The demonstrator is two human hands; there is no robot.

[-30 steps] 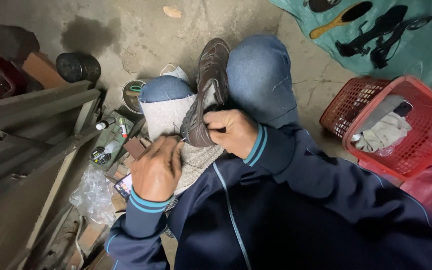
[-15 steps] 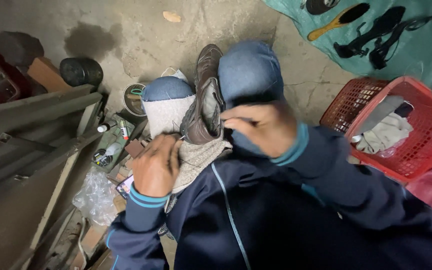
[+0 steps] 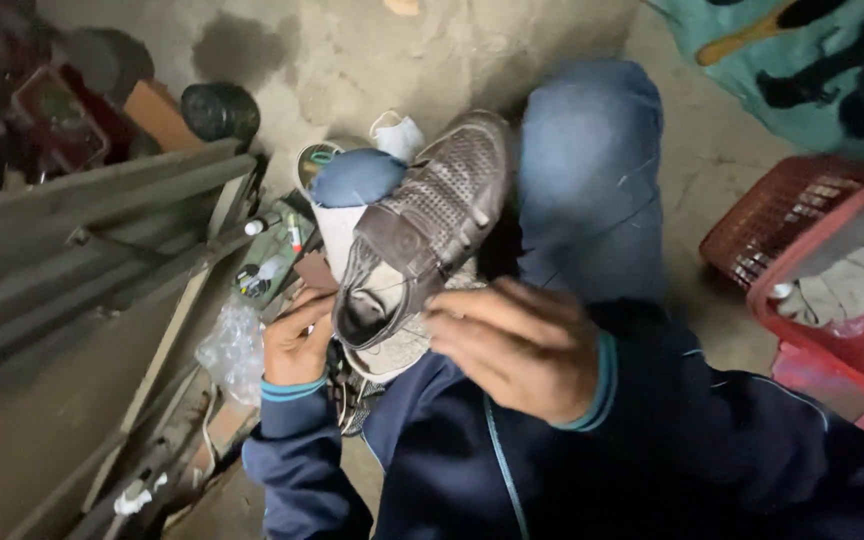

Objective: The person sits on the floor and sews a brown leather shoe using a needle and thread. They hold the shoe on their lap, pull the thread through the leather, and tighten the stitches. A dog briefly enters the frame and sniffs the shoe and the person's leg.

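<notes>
Gripping scuffed mesh shoe [image 3: 432, 225], left hand [image 3: 297, 345].

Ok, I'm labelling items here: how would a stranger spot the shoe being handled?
Find the bent blue-jeaned knee at the centre. Left of it, the worn grey-brown mesh shoe rests over the lap, between the left hand and right hand. It is the only footwear here, opening towards the wearer.

A rough grey concrete floor [image 3: 472, 60] is seen, marked by a dark stain [image 3: 237, 45] near the top. Grey planks [image 3: 82, 240] are laid along the left. Red plastic baskets [image 3: 802, 235] are set at the right, with pale cloth inside. A teal sheet [image 3: 832, 60], possibly a tarpaulin, is spread at the upper right. The light is dim.
</notes>
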